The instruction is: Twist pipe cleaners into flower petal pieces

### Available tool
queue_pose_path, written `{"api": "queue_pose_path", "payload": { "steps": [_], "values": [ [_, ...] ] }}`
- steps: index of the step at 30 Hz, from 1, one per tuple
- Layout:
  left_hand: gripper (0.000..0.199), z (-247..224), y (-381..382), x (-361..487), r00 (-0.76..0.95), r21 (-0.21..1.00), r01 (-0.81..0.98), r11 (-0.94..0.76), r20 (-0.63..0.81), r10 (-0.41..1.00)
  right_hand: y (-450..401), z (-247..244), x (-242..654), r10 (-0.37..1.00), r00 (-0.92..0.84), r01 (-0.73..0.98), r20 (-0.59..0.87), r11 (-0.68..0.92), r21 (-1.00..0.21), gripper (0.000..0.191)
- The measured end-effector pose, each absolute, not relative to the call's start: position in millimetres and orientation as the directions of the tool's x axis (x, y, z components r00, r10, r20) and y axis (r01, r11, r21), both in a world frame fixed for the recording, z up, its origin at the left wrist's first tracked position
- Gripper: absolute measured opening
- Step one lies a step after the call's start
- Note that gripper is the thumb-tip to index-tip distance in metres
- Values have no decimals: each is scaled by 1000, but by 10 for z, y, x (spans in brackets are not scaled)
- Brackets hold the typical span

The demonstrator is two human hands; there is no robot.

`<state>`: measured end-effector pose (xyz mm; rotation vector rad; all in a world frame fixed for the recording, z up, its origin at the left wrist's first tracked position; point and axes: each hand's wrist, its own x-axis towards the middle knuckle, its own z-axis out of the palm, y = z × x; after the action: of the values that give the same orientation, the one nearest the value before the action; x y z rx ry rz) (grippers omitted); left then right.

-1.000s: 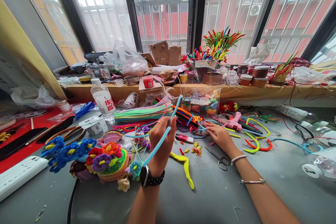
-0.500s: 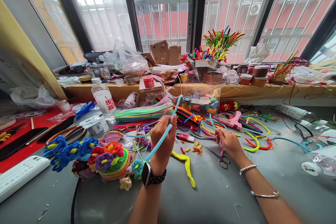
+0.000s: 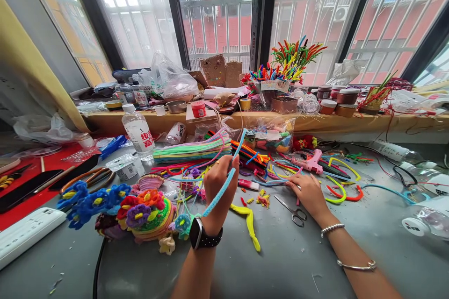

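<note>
Centre: our left hand (image 3: 214, 182) clamps a light-blue stem (image 3: 220, 191). Right of centre: our right hand (image 3: 310, 194), grip unclear, apparently sorts loose stems (image 3: 275, 182); lifting one calls for a pinch.

Fuzzy light-blue pipe-cleaner lengths (image 3: 220, 191), slanting, held in left grip (image 3: 215, 180)

1. Left hand (image 3: 220, 187) is raised, basically a loose fist, fingers (image 3: 214, 175) curled in, thumb (image 3: 236, 163) on its inner side.
2. Left forearm (image 3: 197, 272) drops pretty steeply below it.
3. Right hand (image 3: 307, 195) is well apart, palm mostly down, fingertips angled toward the left one.
4. Right forearm (image 3: 351, 245) slants back and outward from it.
</note>
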<state>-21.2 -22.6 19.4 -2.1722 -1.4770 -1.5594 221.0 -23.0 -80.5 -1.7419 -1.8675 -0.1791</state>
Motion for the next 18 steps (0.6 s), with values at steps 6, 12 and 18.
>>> {"api": "queue_pose_path", "payload": {
  "steps": [6,12,18],
  "values": [
    [28,168,-206,-211,29,417,747,-518,757,652,-241,-750,2141,880,-43,923,473,216,-319,33],
    [26,164,-199,-203,44,417,744,-523,750,660,-235,-757,2156,873,-84,910,480,263,-319,36],
    [26,154,-192,-204,57,399,759,-515,746,663,-234,-756,2214,811,56,888,583,227,-401,38]
  ]
}}
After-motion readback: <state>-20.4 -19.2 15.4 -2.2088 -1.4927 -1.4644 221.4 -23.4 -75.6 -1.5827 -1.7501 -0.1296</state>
